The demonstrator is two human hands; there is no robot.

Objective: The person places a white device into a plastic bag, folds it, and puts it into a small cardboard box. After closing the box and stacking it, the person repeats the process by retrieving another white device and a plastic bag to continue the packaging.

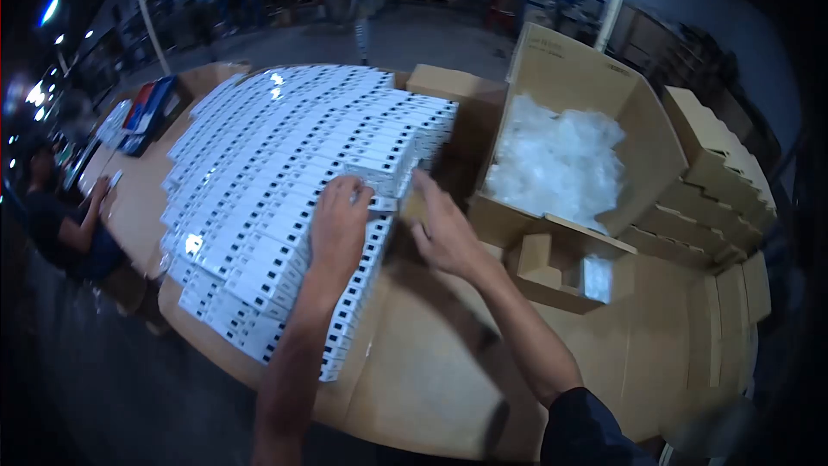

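Note:
Small white boxes with black square marks [259,147] lie in tight rows, stacked in layers over the left half of the table. At the right edge of this stack, my left hand [339,224] has its fingers bent round the end of a white box [382,204]. The far side of that grip is partly hidden. My right hand [447,233] is just right of the same edge, thumb and fingers apart, holding nothing that I can see. Its fingertips are close to the side of the stack.
A big cardboard carton [595,78] of clear plastic bags [556,160] stands at the right. Before it sits a smaller open carton [561,289] with a plastic-wrapped item. Folded cardboard [716,173] is piled far right. Another person [69,216] sits at the table's left.

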